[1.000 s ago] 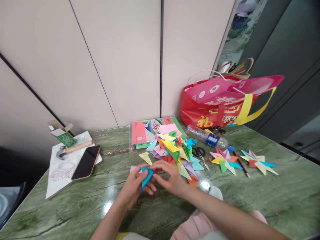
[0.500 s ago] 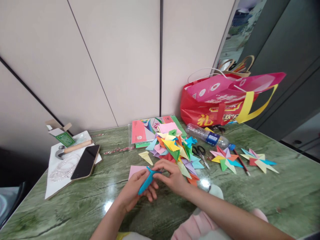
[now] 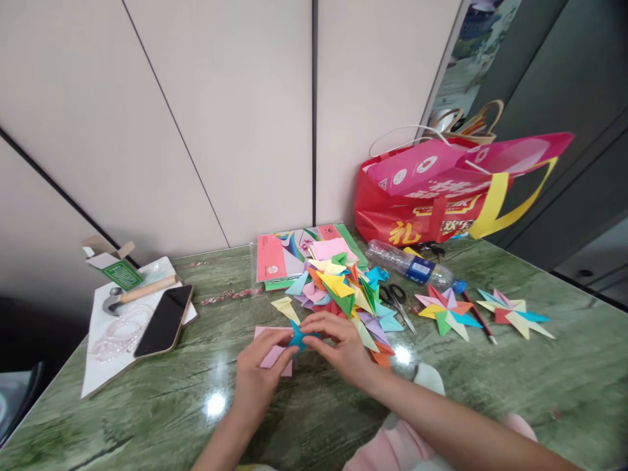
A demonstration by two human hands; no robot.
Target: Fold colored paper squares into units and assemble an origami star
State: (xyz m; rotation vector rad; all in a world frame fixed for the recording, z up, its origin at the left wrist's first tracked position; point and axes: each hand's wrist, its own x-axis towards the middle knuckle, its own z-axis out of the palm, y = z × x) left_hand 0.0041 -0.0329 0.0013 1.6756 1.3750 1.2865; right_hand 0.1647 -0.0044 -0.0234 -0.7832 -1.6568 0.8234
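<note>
A small folded piece of blue paper (image 3: 297,337) is pinched between my two hands, its points sticking out between the fingertips. My left hand (image 3: 262,367) grips its left side with thumb and fingers. From the right, my right hand (image 3: 338,343) holds the opposite side, fingers bent over it. Under and beside my left hand lies a square sheet of pink paper (image 3: 280,361) on the table. Just beyond my hands is a heap of folded paper pieces (image 3: 338,284) in many colours, with a pale yellow piece (image 3: 284,307) apart from it.
Right of the heap are scissors (image 3: 396,301), a plastic bottle (image 3: 412,266), two paper stars (image 3: 447,312) and a dark red pencil (image 3: 478,316). A red gift bag (image 3: 417,196) stands behind. At left, a phone (image 3: 164,320) and a hammer (image 3: 142,292) lie on a white board (image 3: 93,369).
My left hand has turned over, its thumb now nearer me. The blue paper has gone from a long narrow shape to a spread, pointed one. More of the pink sheet shows.
</note>
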